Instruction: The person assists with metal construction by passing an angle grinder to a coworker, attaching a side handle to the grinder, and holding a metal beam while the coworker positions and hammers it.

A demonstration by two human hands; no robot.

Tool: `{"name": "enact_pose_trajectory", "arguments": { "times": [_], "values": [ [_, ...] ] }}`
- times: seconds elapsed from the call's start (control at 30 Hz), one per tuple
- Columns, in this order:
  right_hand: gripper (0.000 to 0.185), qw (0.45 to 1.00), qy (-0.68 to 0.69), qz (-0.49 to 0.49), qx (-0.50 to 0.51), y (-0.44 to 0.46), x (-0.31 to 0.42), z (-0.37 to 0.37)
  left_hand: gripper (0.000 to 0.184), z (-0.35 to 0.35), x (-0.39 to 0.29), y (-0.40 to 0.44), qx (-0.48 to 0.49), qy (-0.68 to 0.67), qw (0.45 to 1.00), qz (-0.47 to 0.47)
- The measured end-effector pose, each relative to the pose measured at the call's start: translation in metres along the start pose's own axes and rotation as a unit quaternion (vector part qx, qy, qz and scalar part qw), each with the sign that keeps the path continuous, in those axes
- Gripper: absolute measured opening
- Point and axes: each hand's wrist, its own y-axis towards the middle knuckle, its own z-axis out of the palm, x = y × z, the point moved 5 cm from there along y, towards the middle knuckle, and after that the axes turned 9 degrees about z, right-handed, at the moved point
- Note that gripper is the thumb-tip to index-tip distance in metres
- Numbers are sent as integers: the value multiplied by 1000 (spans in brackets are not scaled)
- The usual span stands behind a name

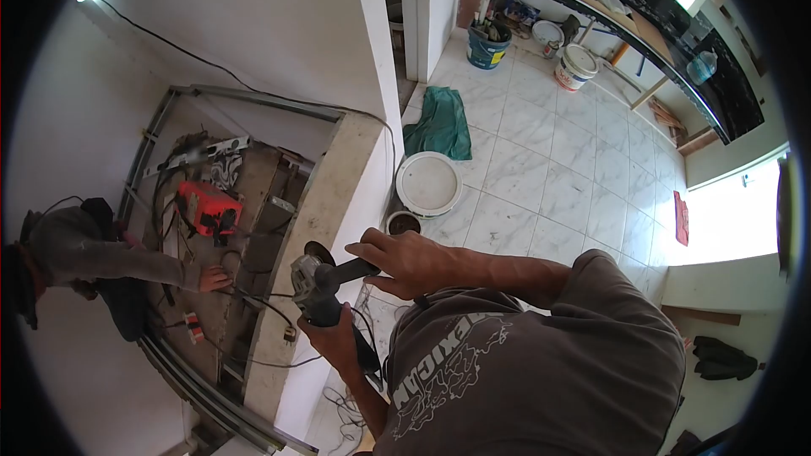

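An angle grinder (318,297) with a grey head and a dark body is held over the ledge. Its dark disc (318,252) points up and away. My right hand (408,262) grips the end of the black side handle (351,271), thumb and forefinger on either side. Lower down, my left hand (335,342) is wrapped round the body, its fingers partly hidden. A cable (378,363) hangs beside my left forearm. Under the tool runs the bare concrete top of the low wall (325,190).
Beyond the wall, a person in a grey sleeve (127,263) reaches near cables. A red tool case (208,207) and spirit level (203,154) lie inside a metal frame (245,100). Beside me are a lidded white bucket (429,183), green cloth (443,124) and loose cables (342,412).
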Motion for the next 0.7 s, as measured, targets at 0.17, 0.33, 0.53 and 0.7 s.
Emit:
{"name": "enact_pose_trajectory", "arguments": {
  "times": [0.17,0.33,0.53,0.7],
  "values": [
    [46,980,-73,147,116,-2,-17,15,74,4,8,3,12,3,1000,12],
    [45,999,-20,45,18,1,-6,-2,75,5,5,4,17,9,1000,-1],
    [47,991,-33,116,60,-5,-17,6,76,8,10,6,39,13,999,-15],
    [50,979,-33,166,116,-11,-25,15,75,8,12,7,41,10,999,-8]
  ]
}}
